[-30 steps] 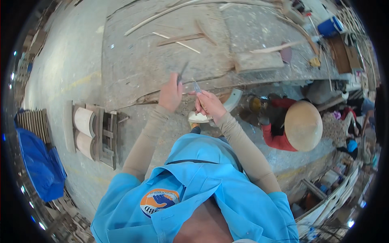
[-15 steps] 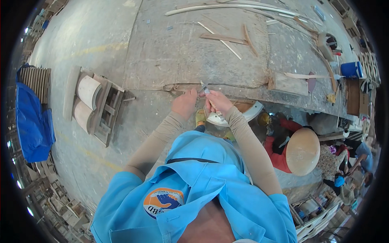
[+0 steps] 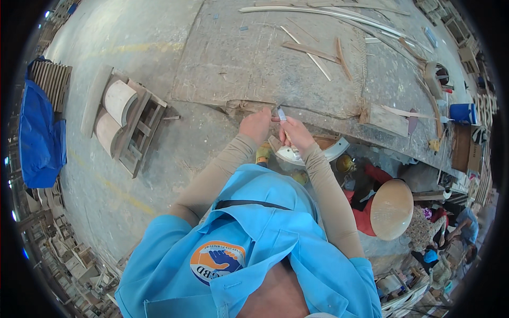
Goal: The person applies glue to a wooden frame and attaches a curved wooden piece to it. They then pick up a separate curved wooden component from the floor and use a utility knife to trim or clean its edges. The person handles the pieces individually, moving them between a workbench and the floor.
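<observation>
My right hand (image 3: 298, 135) is closed around a small knife (image 3: 281, 113), its pale blade pointing away from me and its handle running down under my palm. Just left of it, my left hand (image 3: 256, 125) is curled shut, with its fingertips close to the blade. Whatever those fingers pinch is too small to make out. Below my right hand lies a curved wooden piece (image 3: 335, 149) with a whitish rim, partly covered by my hand and forearm.
A worn work surface (image 3: 238, 69) stretches ahead, with wooden strips (image 3: 313, 53) on it. At left stands a wooden frame (image 3: 140, 132) bearing curved panels. A person in a conical hat (image 3: 391, 209) crouches at right. A blue bucket (image 3: 462, 113) sits beyond.
My view has shifted slightly, so the surroundings sit differently. Both hands stay close together, and the knife remains in my right hand, its blade turned a little.
</observation>
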